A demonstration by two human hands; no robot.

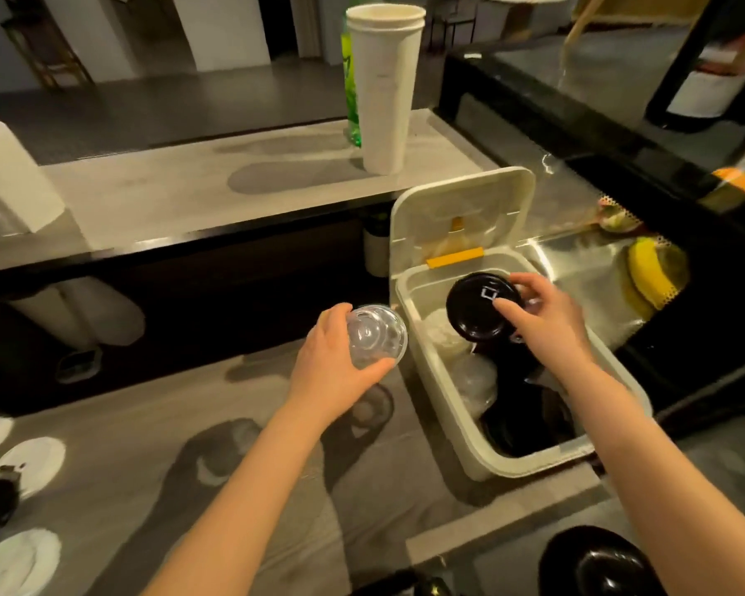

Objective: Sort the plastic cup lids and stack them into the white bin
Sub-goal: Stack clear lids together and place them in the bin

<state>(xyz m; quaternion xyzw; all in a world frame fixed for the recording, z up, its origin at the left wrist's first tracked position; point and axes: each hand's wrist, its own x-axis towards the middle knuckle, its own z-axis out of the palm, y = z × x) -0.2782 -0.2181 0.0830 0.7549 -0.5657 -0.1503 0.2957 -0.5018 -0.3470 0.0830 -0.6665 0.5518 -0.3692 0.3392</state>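
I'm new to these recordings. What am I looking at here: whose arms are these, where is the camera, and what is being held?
There is no machine here. A person wears one wide-angle camera on the head, looking forward and down, so the two bare arms are their own. The left hand holds a clear domed lid just outside the white bin. The right hand holds a black lid over the bin, whose hinged cover stands open. Inside lie more black and pale lids. A stack of tall white cups stands on the raised counter behind, and white lids lie on the lower counter at the left.
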